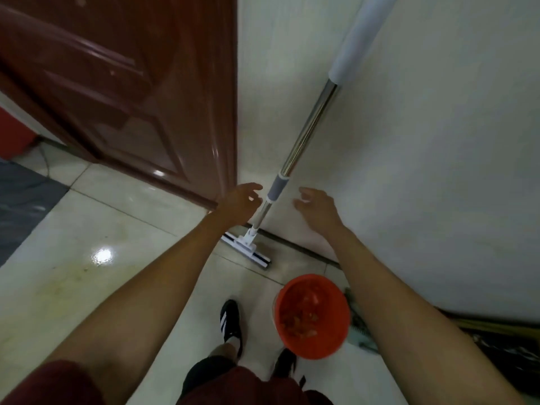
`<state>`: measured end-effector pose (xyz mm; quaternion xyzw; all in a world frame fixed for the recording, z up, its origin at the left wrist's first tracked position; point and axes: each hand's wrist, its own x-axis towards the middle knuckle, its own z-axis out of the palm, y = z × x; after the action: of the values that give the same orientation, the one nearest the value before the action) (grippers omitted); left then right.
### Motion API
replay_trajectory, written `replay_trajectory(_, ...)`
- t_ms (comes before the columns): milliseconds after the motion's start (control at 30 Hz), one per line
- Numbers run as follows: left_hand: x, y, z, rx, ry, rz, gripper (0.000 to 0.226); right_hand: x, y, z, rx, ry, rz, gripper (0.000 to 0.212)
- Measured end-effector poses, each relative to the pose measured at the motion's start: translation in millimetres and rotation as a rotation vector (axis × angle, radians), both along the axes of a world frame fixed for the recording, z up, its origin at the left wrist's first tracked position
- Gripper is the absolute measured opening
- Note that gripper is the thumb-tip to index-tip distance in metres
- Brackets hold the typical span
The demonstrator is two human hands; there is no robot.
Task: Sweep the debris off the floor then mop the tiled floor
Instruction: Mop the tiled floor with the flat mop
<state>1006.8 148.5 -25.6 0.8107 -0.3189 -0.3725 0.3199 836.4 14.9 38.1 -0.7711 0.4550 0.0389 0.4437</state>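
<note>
A flat mop (305, 133) with a chrome pole and a white grip leans against the cream wall, its head (248, 250) on the tiled floor (87, 282) at the wall's foot. My left hand (241, 204) hovers just left of the pole's lower grey collar, fingers loosely spread and holding nothing. To the right of the pole is my right hand (317, 206), also relaxed and empty. Neither hand touches the pole. An orange bucket (312, 315) holding orange-red debris stands on the floor by my right foot.
A dark red door (131, 92) stands open on the left, its edge close to the mop. A grey mat (23, 200) lies at far left. A broom or dustpan (359, 323) lies partly hidden along the wall behind the bucket. My black shoes (230, 323) stand below.
</note>
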Motion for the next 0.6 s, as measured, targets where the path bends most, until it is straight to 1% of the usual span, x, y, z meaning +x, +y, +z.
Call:
replay_trajectory(133,15,-37,-3,-0.016,0.005,-0.073,0.05,31,-11,0,-0.039,-0.071,-0.094,0.054)
replay_trajectory(200,17,-47,-5,-0.038,0.017,-0.09,0.053,42,-11,0,-0.071,-0.104,-0.114,0.048)
replay_trajectory(333,8,-53,-3,-0.085,0.01,-0.114,0.049,51,-6,4,-0.153,-0.173,-0.115,0.026)
replay_trajectory(400,3,-49,-3,-0.097,0.019,-0.121,0.044,50,2,8,-0.172,-0.2,-0.135,0.02)
replay_trajectory(500,-8,-31,3,-0.126,0.032,-0.136,0.034,39,18,11,-0.191,-0.239,-0.137,0.02)
replay_trajectory(600,-23,-5,2,-0.098,0.021,-0.133,0.041,19,40,13,-0.182,-0.265,-0.119,0.02)
